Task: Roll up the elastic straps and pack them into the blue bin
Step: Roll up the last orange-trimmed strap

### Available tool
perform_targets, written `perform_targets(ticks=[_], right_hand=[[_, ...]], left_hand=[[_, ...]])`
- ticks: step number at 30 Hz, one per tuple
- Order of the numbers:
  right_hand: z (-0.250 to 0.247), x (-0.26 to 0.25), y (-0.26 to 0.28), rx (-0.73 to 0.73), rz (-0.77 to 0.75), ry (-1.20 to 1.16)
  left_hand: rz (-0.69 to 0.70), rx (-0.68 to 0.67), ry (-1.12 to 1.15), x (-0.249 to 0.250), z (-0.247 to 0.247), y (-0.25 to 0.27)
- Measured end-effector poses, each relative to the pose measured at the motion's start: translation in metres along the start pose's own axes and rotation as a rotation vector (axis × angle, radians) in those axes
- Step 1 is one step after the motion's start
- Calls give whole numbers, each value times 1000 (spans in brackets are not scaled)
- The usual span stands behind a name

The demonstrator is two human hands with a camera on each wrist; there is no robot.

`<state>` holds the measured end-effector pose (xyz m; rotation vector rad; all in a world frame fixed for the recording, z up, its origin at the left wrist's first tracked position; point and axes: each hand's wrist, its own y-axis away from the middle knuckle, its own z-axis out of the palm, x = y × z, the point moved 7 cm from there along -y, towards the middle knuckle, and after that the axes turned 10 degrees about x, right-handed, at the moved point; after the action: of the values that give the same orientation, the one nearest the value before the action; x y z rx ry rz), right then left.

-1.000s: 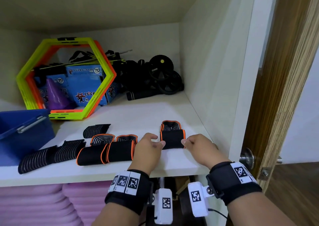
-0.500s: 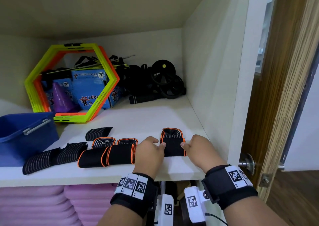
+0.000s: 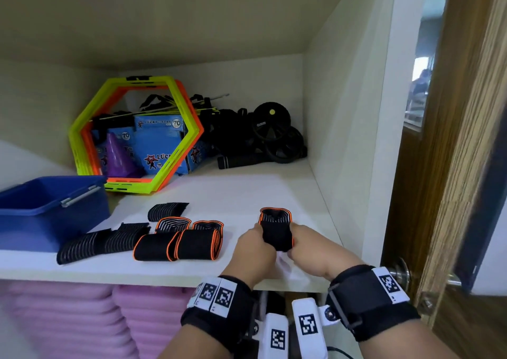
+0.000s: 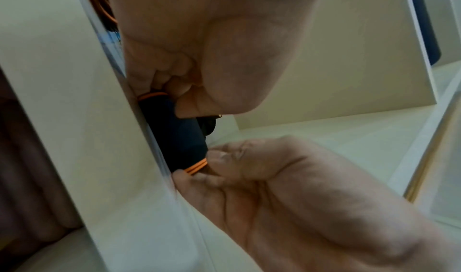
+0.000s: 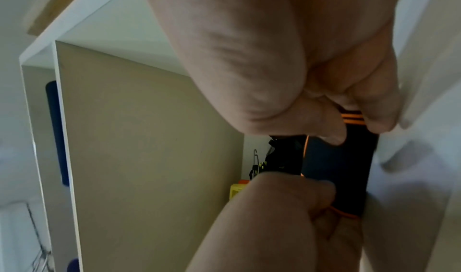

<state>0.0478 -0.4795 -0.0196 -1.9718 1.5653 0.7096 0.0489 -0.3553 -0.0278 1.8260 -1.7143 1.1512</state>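
Note:
A black elastic strap with orange edging point(image 3: 276, 229) lies folded near the front right of the white shelf point(image 3: 247, 191). My left hand point(image 3: 253, 245) pinches its left edge and my right hand point(image 3: 304, 245) pinches its right edge. In the left wrist view the strap point(image 4: 179, 138) sits between both sets of fingertips, and the right wrist view shows the strap point(image 5: 341, 169) the same way. Two more orange-edged straps point(image 3: 178, 242) lie to the left, beside several black ribbed straps point(image 3: 101, 242). The blue bin point(image 3: 49, 210) stands open at the shelf's left.
A yellow and orange hexagon frame point(image 3: 134, 136), blue boxes point(image 3: 162, 142), a purple cone point(image 3: 118, 155) and black wheels point(image 3: 274, 133) fill the back of the shelf. The cupboard wall point(image 3: 345, 139) rises close on the right. Pink mats point(image 3: 82, 320) lie below. A wooden door point(image 3: 450, 166) hangs right.
Both hands have closed in on the strap's near end, now curling round its sides rather than touching its corners. The head view has drifted slightly down and left.

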Motion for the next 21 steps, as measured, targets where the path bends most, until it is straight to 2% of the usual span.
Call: perform_targets(ticks=[5, 8, 12, 17, 19, 21], right_hand=[[-22, -7, -7, 131, -22, 181], [-26, -12, -12, 147, -18, 258], [-22, -18, -24, 116, -18, 372], [-16, -38, -32, 47, -57, 480], [-11, -47, -37, 21, -70, 494], [-8, -59, -40, -7, -82, 531]], left_hand=[[52, 30, -195, 1, -15, -4], [75, 65, -289, 4, -25, -2], [89, 198, -304, 10, -64, 2], [46, 427, -403, -6, -148, 6], [3, 419, -443, -24, -172, 7], [10, 355, -510, -42, -185, 7]])
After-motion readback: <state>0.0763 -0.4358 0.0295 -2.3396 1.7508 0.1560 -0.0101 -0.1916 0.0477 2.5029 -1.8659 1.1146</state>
